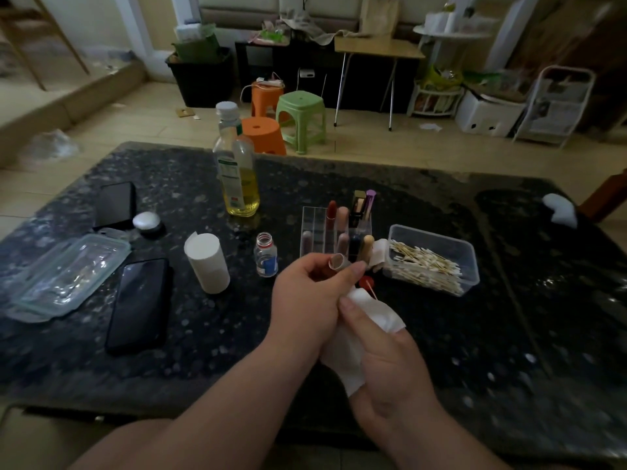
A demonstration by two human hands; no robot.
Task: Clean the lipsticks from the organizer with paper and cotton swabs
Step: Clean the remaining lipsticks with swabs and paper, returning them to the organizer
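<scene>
A clear organizer stands mid-table with several lipsticks upright in its slots. Just in front of it, my left hand grips a lipstick tube whose round end points up. My right hand holds a folded white paper tissue together with a cotton swab stick, pressed against my left hand. A small red cap lies on the table behind my fingers. The clear tub of cotton swabs sits to the right of the organizer.
On the dark stone table stand an oil bottle, a small open bottle and a paper roll. Two phones, a silver lid and a clear container lid lie left. Stools stand beyond the far edge.
</scene>
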